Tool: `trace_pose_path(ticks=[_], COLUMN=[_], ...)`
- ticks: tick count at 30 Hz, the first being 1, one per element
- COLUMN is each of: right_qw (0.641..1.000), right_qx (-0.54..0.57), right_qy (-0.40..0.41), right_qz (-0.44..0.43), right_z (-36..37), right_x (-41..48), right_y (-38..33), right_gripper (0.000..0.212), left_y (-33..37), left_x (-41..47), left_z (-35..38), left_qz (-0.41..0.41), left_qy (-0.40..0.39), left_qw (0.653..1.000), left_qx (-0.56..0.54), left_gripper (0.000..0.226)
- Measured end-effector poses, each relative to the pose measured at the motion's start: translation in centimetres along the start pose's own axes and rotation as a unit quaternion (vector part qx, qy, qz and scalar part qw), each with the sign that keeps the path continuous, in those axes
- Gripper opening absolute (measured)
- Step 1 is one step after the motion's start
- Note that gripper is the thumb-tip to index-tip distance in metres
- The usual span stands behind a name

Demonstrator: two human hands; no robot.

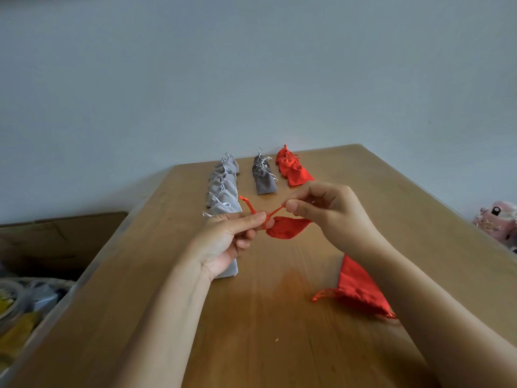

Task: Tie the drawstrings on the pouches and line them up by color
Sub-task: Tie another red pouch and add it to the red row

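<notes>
A single wide-angle head camera looks forward and down along the tabletop (279,317) toward the far wall (251,65), close above both forearms, which enter from the bottom edge.

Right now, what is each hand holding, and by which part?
Both pinch the drawstrings of the red pouch: left hand near its neck, right hand on a cord pulled taut.

likely a home room: a wooden table (279,345) against a bare wall (251,65), a pink plush toy (496,219), a cardboard box (56,236).
</notes>
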State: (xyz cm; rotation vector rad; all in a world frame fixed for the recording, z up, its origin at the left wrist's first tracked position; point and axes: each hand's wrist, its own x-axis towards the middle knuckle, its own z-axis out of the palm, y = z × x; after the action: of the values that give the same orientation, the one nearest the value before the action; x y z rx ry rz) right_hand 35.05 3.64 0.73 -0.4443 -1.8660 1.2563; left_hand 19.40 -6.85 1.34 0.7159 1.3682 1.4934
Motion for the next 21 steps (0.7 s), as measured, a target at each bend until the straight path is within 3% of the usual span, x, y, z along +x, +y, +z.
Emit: trace_pose_path(ticks=[11, 16, 19, 21], right_qw=[0.994, 0.979, 0.978, 0.979], right_qx=[0.009, -0.043, 0.017, 0.000], right_qy=[-0.103, -0.199, -0.204, -0.195], right_qz=[-0.040, -0.017, 0.048, 0.058], right_z=[-0.8, -1.1, -1.1, -1.1], right_x=[0.1, -0.1, -0.1, -0.1], right_y=[-0.2, -0.6, -0.5, -0.4], right_gripper=[0.009, 0.012, 0.022, 0.021], left_y=[0.1, 0.0, -0.3, -0.4], left_x=[-0.1, -0.1, -0.2, -0.2], left_z=[0.3, -0.1, 0.3, 0.3], left_qz=[-0.010, 0.052, 0.078, 0.082], left_qy=[-0.009, -0.020, -0.047, -0.055], left_qw=[0.996, 0.998, 0.994, 0.993], left_qx=[-0.085, 0.019, 0.057, 0.062], left_gripper=[0.013, 0.036, 0.045, 0.048])
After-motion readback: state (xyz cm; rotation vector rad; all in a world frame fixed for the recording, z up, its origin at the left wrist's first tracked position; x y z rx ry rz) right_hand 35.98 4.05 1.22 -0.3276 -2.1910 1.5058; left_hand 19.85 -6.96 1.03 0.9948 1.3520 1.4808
